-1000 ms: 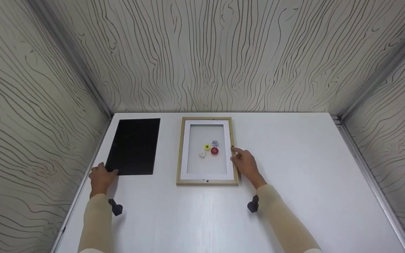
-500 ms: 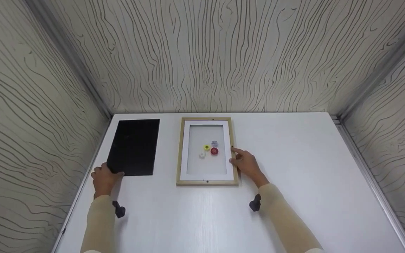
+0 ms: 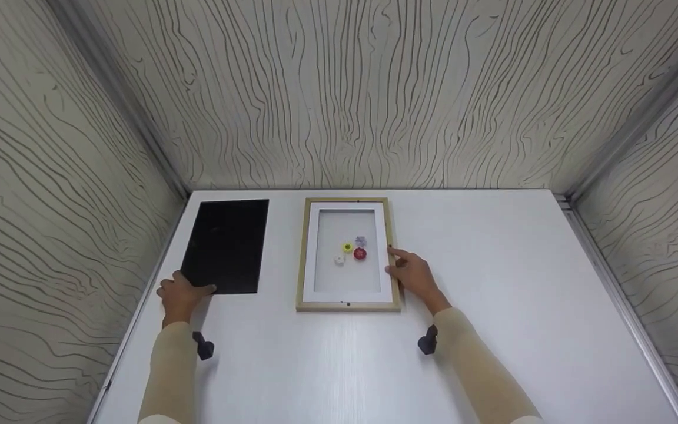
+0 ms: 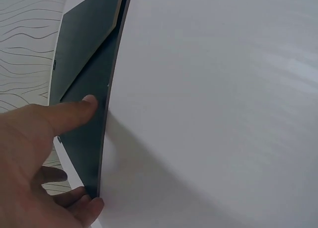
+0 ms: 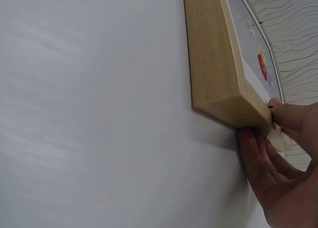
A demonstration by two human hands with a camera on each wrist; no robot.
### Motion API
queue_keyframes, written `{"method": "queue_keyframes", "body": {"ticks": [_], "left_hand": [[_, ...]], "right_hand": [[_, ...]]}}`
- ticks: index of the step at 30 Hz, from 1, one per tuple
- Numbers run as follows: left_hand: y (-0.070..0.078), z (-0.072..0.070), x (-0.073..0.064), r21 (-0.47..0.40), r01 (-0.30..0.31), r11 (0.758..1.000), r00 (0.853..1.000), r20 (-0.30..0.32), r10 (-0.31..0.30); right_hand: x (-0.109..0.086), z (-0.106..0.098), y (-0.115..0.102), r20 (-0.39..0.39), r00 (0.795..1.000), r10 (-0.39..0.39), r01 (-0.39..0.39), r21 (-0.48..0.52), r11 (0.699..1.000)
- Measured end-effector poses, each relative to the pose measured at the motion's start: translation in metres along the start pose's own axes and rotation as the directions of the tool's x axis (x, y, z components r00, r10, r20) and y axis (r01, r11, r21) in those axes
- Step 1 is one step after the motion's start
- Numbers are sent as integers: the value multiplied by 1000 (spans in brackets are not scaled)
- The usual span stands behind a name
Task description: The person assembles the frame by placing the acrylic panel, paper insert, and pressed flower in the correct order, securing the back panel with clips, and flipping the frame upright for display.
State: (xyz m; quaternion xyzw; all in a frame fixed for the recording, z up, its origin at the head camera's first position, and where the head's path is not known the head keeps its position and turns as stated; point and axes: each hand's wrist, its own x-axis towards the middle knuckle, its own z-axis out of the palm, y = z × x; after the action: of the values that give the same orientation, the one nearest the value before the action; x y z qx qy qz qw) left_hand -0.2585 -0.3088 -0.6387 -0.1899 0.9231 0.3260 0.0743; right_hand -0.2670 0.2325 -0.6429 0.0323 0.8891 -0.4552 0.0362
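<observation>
A light wooden picture frame (image 3: 301,259) with a white mat lies flat at the table's middle. Small flowers show inside it: yellow (image 3: 348,248), red (image 3: 360,253), white (image 3: 339,259) and lilac (image 3: 361,241). My right hand (image 3: 412,274) grips its right side, thumb on the rim and fingers against the side wall in the right wrist view. Left of the frame lies a black rectangular board (image 3: 224,247). My left hand (image 3: 183,294) touches the board's near left corner. In the left wrist view its straight thumb lies over the board, with fingertips at the corner.
Everything lies on a white table (image 3: 492,265). Wood-grain patterned panels (image 3: 345,94) stand behind and on both sides, joined by grey metal rails (image 3: 651,100). A dark camera mount sits at each wrist. In the left wrist view, a slanted flap (image 4: 87,44) shows on the board.
The left hand has slid slightly to the right along the board's near edge. My right thumb has come onto the frame's rim. The board and frame look unmoved.
</observation>
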Motion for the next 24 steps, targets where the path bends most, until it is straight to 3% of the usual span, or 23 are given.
{"method": "queue_keyframes", "body": {"ticks": [17, 24], "left_hand": [[7, 2, 0, -88, 105, 990, 994, -20, -108], [5, 0, -6, -91, 110, 990, 994, 8, -110]], "right_hand": [[1, 3, 3, -17, 1000, -14, 14, -5, 1000], [2, 4, 5, -20, 1000, 2, -3, -27, 1000]]}}
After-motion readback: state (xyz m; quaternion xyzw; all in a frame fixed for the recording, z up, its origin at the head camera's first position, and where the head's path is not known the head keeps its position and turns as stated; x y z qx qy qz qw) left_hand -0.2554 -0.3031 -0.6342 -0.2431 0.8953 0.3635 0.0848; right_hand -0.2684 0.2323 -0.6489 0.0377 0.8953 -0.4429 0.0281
